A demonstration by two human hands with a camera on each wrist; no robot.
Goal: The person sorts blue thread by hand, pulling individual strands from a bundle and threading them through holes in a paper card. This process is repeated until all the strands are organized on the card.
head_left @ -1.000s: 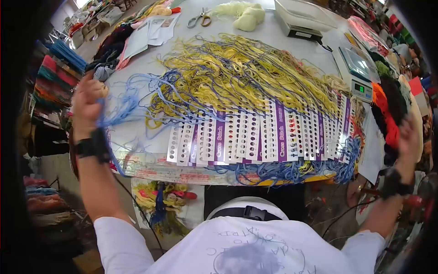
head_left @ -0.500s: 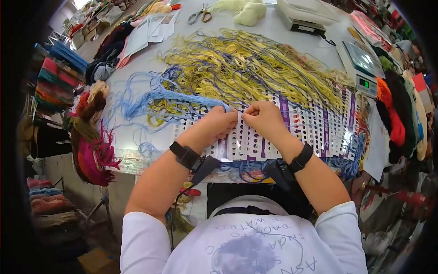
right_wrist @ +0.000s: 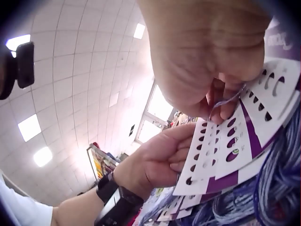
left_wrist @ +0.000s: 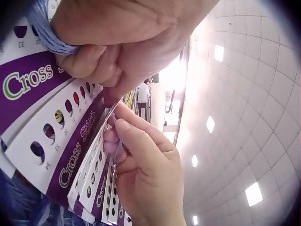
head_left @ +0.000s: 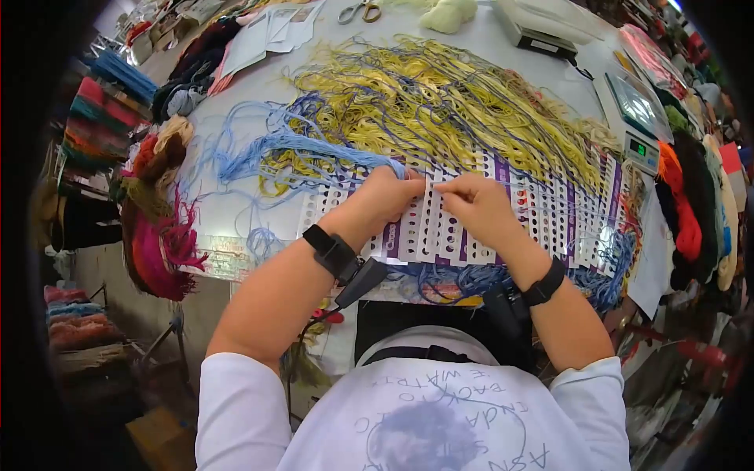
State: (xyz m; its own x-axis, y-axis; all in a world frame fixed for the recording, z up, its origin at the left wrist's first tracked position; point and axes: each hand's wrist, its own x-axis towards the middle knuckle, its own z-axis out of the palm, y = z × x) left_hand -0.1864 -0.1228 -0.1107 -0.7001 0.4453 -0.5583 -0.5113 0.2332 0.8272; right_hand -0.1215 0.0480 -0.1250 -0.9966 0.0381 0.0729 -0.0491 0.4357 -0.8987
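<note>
A skein of light blue thread [head_left: 306, 149] lies across the left end of the cards and runs up to my left hand [head_left: 386, 196]. In the left wrist view, its loop [left_wrist: 49, 33] passes round the curled fingers. Those fingertips are right at the upper edge of a white and purple punched thread card [left_wrist: 77, 150] marked "Cross Stitch". Beside it, my right hand [head_left: 481, 208] pinches a thin blue-lilac strand [right_wrist: 230, 100] at the card's holes. The cards [head_left: 534, 235] stand in an overlapping row; yellow and violet threads [head_left: 408, 102] trail from their tops.
Dark blue threads [head_left: 463, 282] bunch along the table's near edge. A digital scale [head_left: 636, 149] stands to the right, beside orange and black skeins [head_left: 683, 196]. Scissors [head_left: 360, 12] and papers [head_left: 271, 35] lie at the back. Coloured skeins [head_left: 157, 220] hang off the left side.
Both hands have come in from the far sides to meet over the cards, the left drawing the light blue skein along. Since half a second ago they have barely moved.
</note>
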